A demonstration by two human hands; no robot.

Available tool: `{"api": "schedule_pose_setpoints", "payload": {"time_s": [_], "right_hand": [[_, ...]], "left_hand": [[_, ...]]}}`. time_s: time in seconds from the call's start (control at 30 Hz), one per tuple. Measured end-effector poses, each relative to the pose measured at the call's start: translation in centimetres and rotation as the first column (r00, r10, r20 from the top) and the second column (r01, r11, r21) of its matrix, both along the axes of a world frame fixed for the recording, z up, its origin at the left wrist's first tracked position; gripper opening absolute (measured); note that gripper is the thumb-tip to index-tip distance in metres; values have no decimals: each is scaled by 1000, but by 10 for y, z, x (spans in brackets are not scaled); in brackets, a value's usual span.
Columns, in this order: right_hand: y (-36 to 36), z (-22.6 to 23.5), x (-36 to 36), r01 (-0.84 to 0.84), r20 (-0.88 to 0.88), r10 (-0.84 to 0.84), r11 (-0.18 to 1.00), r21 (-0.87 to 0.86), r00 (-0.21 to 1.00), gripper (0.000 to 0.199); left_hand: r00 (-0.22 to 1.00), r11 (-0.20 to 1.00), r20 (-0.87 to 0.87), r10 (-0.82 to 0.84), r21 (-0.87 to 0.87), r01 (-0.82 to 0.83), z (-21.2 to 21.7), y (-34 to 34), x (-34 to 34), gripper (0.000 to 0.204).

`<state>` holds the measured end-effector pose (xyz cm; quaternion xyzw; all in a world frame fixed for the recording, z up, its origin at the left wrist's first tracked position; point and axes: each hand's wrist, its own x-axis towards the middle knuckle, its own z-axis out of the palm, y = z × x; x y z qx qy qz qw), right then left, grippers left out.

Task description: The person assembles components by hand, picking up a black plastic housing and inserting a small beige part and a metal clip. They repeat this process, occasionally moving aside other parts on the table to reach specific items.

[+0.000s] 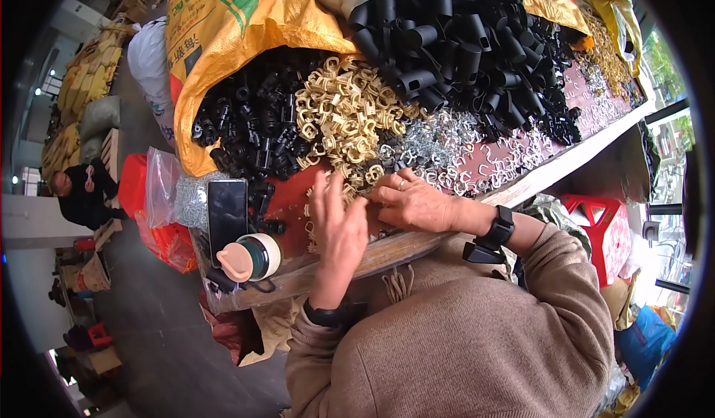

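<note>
My left hand is over the near edge of the table, its fingers stretched upward and apart beside a heap of cream-coloured plastic rings. No object shows in it. Close by on its right, my right hand has its fingers bent and drawn together, tips toward the left hand. Whatever it may hold is hidden behind the fingers. Just past the right hand lie small clear and silvery pieces and white hook-shaped pieces. Black plastic fittings are piled beyond the left hand.
A phone and a cup with a pink lid stand at the table's left corner. Black tubular parts spill from sacks at the back. An orange woven sack borders the heaps. Red stools flank the table. Someone in dark clothes is far left.
</note>
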<state>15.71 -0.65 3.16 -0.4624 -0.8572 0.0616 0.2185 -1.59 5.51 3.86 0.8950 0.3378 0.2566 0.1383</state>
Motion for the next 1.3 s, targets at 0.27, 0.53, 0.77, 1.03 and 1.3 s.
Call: {"api": "schedule_pose_setpoints", "payload": {"time_s": [0.27,0.53,0.77,1.03,1.3], "right_hand": [[-16,-3,22,52,-22,-56,983,-176,998,16],[-16,2,27,78,-76,-94,979,-187,993,25],[-13,17,17,76,-398,-265,899,-432,878,18],[-23,5,9,-345,-768,-411,718,-605,491,18],[-26,18,4,-366,-735,-516,644,-672,440,17]], "left_hand": [[963,980,-179,-199,-10,201,-12,0,8,1],[961,977,-178,-211,-46,206,-15,3,12,4],[950,955,98,-297,25,296,5,0,15,8],[895,914,195,-400,11,406,23,-8,13,10],[864,895,286,-415,-45,445,27,-6,5,17]]}}
